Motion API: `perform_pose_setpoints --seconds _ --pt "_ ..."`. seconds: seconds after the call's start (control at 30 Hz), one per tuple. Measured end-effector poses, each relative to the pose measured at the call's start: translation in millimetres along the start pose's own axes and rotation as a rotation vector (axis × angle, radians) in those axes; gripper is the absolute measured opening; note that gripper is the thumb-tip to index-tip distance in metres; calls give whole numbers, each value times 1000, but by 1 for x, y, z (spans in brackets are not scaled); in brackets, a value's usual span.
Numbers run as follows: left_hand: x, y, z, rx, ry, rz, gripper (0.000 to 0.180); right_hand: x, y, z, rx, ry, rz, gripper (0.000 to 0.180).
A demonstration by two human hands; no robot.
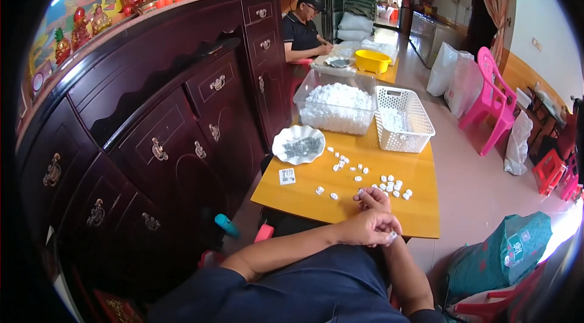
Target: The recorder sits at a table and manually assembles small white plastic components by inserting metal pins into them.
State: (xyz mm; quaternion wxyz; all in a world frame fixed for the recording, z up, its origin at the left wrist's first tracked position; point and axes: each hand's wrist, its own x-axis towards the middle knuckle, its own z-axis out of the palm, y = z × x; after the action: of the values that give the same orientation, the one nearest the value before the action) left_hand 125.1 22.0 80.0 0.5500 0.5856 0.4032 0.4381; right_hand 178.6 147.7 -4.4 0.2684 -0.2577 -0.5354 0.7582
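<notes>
Yellow table (420,210) (white parts (389,186) scattered), dark cabinet (152,116) beside.

We see small white pieces (389,185) lying scattered and apart near the front edge of the yellow surface (420,213); one small white piece (392,237) sits pinched beyond that edge.

The person wears a dark navy short-sleeved top (316,286), plain as far as the bent lower edge of the frame lets one tell. Both forearms are bare from the sleeve down. The left hand (371,227) and right hand (374,198) carry no gloves.
</notes>
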Motion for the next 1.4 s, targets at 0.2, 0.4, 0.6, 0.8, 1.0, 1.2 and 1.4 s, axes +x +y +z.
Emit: perform_pose_setpoints --seconds 0.2,0.4,0.6,0.8,1.0,1.2,1.4 --pt "-25 -8 -30 35 223 1 23 2 8 0 220 -20 -54 10" --pt "-44 -19 -66 154 469 164 22 -5 2 0 78 -61 -72 14" --pt "-55 -23 -88 416 661 127 21 -15 -9 9 31 -19 -34 15" --pt "-52 -47 -103 383 730 166 21 -16 -10 9 -64 -43 -69 21" --pt "-48 -48 -102 400 703 122 24 -13 -7 11 -92 -118 -88 17" --pt "-49 -45 -96 372 679 109 24 -14 -5 17 -26 -144 -83 14" --pt "-51 -44 -90 423 655 121 24 -20 -9 19 -78 -150 -74 18"
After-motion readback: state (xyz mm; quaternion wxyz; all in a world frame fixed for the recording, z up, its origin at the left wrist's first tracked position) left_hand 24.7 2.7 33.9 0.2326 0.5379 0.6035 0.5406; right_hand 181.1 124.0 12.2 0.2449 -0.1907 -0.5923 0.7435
